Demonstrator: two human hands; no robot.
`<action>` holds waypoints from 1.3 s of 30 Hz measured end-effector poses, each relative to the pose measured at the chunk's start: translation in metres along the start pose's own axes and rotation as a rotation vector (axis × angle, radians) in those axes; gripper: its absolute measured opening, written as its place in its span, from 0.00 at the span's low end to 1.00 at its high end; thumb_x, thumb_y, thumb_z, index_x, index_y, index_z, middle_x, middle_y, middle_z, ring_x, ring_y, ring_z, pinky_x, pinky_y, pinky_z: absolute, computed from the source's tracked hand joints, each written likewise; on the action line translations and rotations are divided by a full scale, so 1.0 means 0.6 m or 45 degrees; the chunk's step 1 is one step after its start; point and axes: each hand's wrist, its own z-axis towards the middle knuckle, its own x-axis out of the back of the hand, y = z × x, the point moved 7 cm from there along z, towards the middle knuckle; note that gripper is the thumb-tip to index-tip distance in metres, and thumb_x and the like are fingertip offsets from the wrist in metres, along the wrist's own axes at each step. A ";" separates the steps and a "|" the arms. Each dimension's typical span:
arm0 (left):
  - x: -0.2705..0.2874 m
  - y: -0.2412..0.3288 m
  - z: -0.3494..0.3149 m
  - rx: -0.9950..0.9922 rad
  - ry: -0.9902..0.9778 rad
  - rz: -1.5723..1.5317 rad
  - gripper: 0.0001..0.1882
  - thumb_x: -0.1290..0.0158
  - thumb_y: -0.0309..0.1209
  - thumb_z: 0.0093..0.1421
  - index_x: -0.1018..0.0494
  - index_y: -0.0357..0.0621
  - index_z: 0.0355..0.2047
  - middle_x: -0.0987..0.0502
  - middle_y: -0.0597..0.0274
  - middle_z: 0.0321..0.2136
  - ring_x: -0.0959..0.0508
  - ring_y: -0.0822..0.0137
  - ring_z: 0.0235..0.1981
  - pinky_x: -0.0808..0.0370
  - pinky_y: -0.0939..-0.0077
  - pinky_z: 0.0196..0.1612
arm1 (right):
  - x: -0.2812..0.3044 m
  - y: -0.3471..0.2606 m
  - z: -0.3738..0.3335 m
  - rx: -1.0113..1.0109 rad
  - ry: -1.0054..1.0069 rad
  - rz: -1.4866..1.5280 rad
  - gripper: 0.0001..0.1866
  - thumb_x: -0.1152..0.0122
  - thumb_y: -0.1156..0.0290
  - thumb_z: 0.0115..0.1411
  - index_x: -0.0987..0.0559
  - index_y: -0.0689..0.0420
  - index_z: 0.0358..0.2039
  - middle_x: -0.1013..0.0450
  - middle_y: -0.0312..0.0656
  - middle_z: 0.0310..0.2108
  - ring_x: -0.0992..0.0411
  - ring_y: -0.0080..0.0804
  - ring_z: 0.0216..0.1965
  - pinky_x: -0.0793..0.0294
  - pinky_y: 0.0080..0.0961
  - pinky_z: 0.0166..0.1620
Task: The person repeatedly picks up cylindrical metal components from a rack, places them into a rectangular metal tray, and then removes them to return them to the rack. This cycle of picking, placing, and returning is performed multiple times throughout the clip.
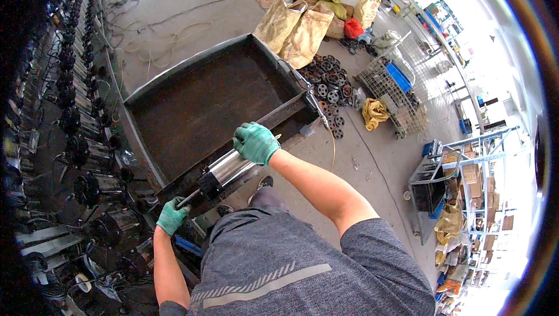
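Observation:
A shiny steel cylinder with a black end cap, a pump motor body (224, 171), lies across the near rim of a large dark metal tray (198, 106). My right hand (255, 142), in a green glove, grips the cylinder's far end. My left hand (172, 216), also green-gloved, is closed around the thin shaft sticking out of the black end cap. The cylinder is tilted, its shaft end lower and toward me.
Rows of similar dark pump motors (87, 159) line the left side. Tan sacks (294, 30) and a heap of round metal parts (329, 86) lie beyond the tray. A wire cage (396, 92) and shelving (466, 199) stand at right. Cables trail on the concrete floor.

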 end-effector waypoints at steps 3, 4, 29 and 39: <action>-0.001 0.004 -0.001 -0.001 0.021 -0.023 0.10 0.41 0.23 0.60 0.22 0.39 0.43 0.22 0.67 0.28 0.25 0.73 0.29 0.25 0.75 0.34 | -0.001 -0.005 -0.002 0.009 -0.028 -0.013 0.13 0.43 0.60 0.62 0.19 0.57 0.32 0.22 0.48 0.35 0.24 0.52 0.40 0.24 0.45 0.48; 0.002 0.005 0.000 -0.165 0.132 0.079 0.10 0.41 0.22 0.60 0.22 0.39 0.43 0.21 0.65 0.29 0.24 0.72 0.29 0.25 0.75 0.35 | -0.002 -0.006 -0.001 0.009 -0.042 -0.021 0.13 0.43 0.60 0.62 0.19 0.56 0.32 0.22 0.48 0.35 0.24 0.52 0.40 0.24 0.45 0.48; 0.001 0.008 -0.058 -0.293 0.823 0.356 0.35 0.39 0.18 0.57 0.34 0.46 0.66 0.24 0.52 0.56 0.23 0.61 0.53 0.28 0.69 0.58 | 0.005 0.076 -0.015 -0.218 0.128 0.735 0.18 0.38 0.59 0.64 0.20 0.58 0.48 0.22 0.53 0.44 0.23 0.53 0.46 0.23 0.41 0.52; -0.085 -0.018 -0.176 -0.061 1.254 0.493 0.25 0.45 0.24 0.65 0.31 0.38 0.62 0.25 0.50 0.57 0.25 0.56 0.57 0.30 0.64 0.60 | 0.045 0.643 -0.274 -1.068 0.415 0.051 0.25 0.37 0.61 0.61 0.29 0.65 0.51 0.25 0.58 0.43 0.25 0.54 0.44 0.26 0.43 0.48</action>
